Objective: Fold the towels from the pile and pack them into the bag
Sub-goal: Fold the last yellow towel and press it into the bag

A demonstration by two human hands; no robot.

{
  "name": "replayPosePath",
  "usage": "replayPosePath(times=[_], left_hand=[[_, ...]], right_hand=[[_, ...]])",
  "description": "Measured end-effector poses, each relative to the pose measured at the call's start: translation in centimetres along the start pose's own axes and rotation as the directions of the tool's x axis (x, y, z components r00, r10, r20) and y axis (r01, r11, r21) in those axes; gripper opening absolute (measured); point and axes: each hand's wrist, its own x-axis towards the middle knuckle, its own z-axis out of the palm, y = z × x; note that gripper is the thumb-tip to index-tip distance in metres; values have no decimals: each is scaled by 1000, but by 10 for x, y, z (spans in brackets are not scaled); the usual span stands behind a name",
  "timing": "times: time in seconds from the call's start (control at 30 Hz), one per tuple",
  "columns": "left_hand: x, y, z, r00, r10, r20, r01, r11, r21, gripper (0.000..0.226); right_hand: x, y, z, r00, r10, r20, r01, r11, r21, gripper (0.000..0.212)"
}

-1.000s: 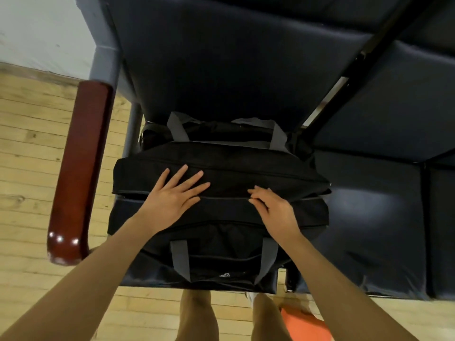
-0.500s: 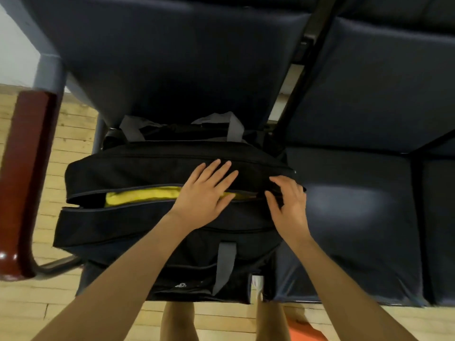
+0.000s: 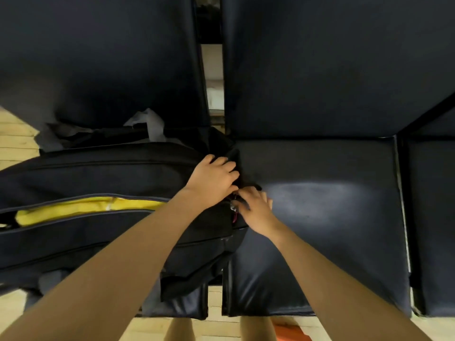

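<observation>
A black duffel bag [image 3: 98, 173] with grey handles lies on the left seat of a dark bench. Its top zip gapes open, and a yellow towel [image 3: 81, 209] shows inside the slot. My left hand [image 3: 214, 178] grips the bag's right end, fingers curled over the fabric. My right hand [image 3: 256, 205] is right beside it and pinches at the zip pull [image 3: 233, 205] on that same end. The two hands touch each other.
The dark padded seat [image 3: 320, 217] to the right of the bag is bare, with more seats and backrests beyond. Light wooden floor [image 3: 14, 141] shows at the left and below. An orange object [image 3: 290, 332] lies on the floor near my legs.
The view has swung right. The bag's zip gap has opened, showing the yellow towel. Both hands have slid from the bag's top to its right end, and the left fingers have curled.
</observation>
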Motion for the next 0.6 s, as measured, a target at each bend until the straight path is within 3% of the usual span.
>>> replayPosePath(times=[0.1, 0.23, 0.33, 0.43, 0.6], left_hand=[[-11, 0, 10, 993, 32, -114, -32, 999, 4, 26], [-30, 2, 16, 988, -22, -155, 11, 997, -72, 51], [-39, 3, 21, 981, -36, -192, 21, 997, -80, 60], [-48, 10, 23, 979, -39, -202, 32, 999, -39, 69], [-49, 14, 22, 983, -82, -164, 84, 996, 7, 70]], right_hand=[[6, -1, 9, 999, 31, -23, -31, 1000, 1, 29], [1, 10, 10, 1000, 4, -12, -2, 984, 179, 20], [-5, 9, 15, 999, 12, -43, 0, 961, 276, 24], [-9, 1, 21, 993, 64, -97, -42, 976, 212, 26], [-8, 3, 15, 991, 34, -129, -28, 998, 49, 8]])
